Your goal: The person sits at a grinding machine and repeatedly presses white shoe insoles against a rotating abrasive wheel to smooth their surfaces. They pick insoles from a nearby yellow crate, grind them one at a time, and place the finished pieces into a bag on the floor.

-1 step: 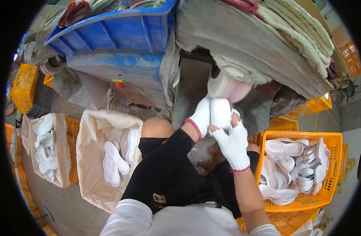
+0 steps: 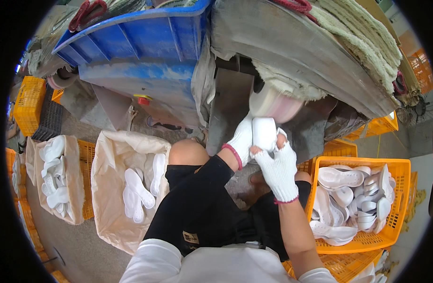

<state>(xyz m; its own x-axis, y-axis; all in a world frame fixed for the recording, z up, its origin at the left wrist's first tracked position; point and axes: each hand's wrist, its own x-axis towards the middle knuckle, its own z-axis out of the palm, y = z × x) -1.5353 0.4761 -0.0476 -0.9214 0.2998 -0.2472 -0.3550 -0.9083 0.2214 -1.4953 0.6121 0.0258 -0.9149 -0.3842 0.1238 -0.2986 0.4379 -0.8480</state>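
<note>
Both my hands wear white knit gloves with dark pink cuffs, the fingertips bare on the right one. Between them a white shoe sole [image 2: 264,131] is held up, its rounded end toward me. My left hand [image 2: 243,139] grips it from the left side, its fingers largely hidden behind it. My right hand [image 2: 278,170] closes on its right and lower edge, thumb in front. The sole's far side is at the pale wheel [image 2: 276,101], blurred as if spinning; whether they touch I cannot tell.
On the right stands an orange crate [image 2: 399,203] full of white soles. A cloth-lined basket [image 2: 108,198] with several soles is at my left, a smaller lined crate [image 2: 78,184] beyond it. A blue bin [image 2: 146,40] and a grey hood [image 2: 282,52] rise ahead; a red button [image 2: 143,101] is below the bin.
The sole has shifted very slightly left in my hands, and my right hand has edged left with it. Nothing else visibly differs.
</note>
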